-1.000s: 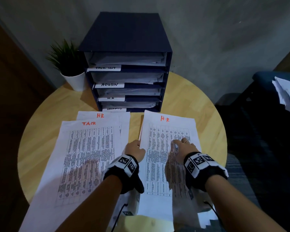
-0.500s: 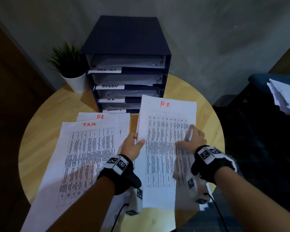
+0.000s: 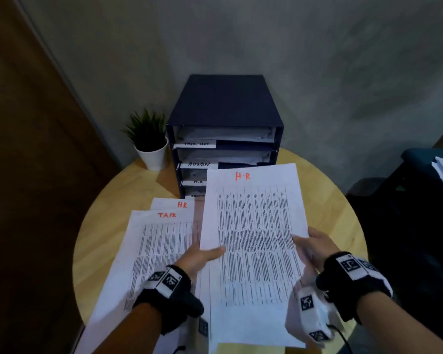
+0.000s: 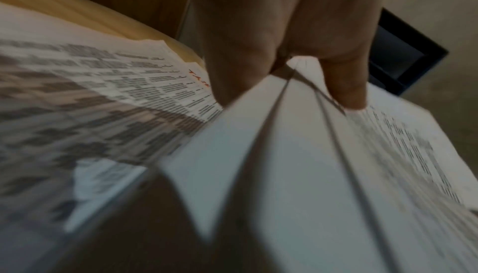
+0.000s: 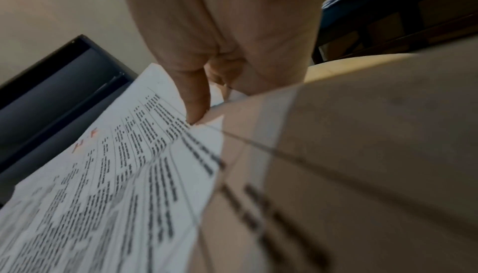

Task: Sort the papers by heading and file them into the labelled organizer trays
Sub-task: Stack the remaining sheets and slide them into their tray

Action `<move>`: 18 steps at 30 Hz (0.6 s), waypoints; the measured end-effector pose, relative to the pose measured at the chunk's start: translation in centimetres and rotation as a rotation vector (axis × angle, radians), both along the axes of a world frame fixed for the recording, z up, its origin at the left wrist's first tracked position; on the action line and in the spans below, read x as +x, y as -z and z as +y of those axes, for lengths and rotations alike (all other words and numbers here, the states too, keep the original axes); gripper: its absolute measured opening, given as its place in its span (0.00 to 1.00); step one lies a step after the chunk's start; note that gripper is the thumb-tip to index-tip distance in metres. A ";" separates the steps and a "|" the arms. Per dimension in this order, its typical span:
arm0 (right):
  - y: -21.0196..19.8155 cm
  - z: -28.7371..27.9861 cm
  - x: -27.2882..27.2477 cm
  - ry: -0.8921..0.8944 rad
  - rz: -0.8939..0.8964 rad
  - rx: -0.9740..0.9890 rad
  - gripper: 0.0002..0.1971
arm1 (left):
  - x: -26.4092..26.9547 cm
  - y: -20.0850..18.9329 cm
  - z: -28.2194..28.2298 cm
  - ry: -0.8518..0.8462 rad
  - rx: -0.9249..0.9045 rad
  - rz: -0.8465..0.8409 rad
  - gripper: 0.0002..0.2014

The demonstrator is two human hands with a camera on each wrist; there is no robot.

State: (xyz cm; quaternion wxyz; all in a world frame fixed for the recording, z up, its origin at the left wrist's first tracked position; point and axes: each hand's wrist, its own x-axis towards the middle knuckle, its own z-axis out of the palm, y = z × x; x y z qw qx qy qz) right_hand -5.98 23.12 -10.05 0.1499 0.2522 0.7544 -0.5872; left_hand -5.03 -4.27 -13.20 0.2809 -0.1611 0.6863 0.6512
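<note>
Head view: the left hand and right hand each pinch a side edge of the H.R sheet, likely to keep it flat and aimed at the organizer beyond the fingertips. Left wrist view: thumb above, fingers beneath the sheet. Right wrist view: the same clamp, thumb on top.

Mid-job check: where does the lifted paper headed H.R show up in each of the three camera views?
Head: the H.R paper sits centre frame, raised over the table, held at its edges by the left hand and the right hand.
Left wrist: it fills the lower right, under the thumb.
Right wrist: lower left, red heading visible.
Shared landmark: the dark blue organizer.
</note>
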 end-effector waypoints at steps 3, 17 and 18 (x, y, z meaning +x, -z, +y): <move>0.5 -1.6 0.7 -0.070 -0.019 0.066 0.15 | 1.5 1.2 -1.0 -0.035 -0.052 -0.063 0.40; -1.3 -8.1 -2.9 -0.197 -0.012 0.101 0.15 | -0.2 0.6 -5.8 -0.235 -0.096 -0.012 0.37; -1.4 -8.3 -3.4 -0.202 -0.005 0.096 0.15 | -0.3 0.4 -5.8 -0.231 -0.086 0.012 0.32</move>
